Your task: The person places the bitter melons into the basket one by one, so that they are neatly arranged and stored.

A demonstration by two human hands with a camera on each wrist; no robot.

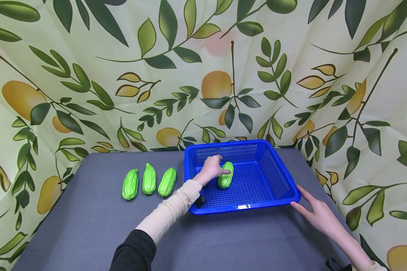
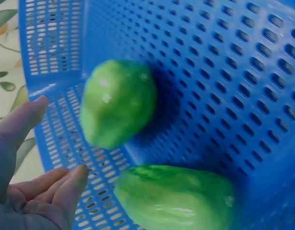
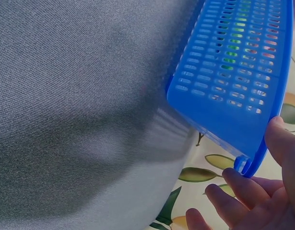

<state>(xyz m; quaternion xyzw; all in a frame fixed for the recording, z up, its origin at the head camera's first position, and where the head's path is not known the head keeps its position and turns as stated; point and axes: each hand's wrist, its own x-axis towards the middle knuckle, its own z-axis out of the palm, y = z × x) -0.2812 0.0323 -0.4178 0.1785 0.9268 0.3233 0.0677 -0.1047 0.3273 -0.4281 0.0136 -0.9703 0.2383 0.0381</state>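
A rectangular blue perforated plastic basket point(image 1: 252, 182) is on the grey cloth-covered worktop point(image 1: 88, 226). Inside it are two elongated, ridged, glossy green vegetables point(image 2: 176, 199); from the head view one shows plainly in the basket's left half, the other is mostly hidden behind the arm. The left grip point(image 1: 213, 168), a bare hand, reaches over the basket's left side, thumb and fingers spread apart and holding nothing; the left wrist view shows a gap between it and both vegetables. The right grip point(image 1: 317, 214), also bare, pinches the basket's near right corner between thumb and fingers. Left of the basket, three matching green vegetables point(image 1: 149, 179) lie in a row, well apart from it. Behind the basket hangs a cream leaf-and-fruit-printed cloth point(image 1: 176, 82).
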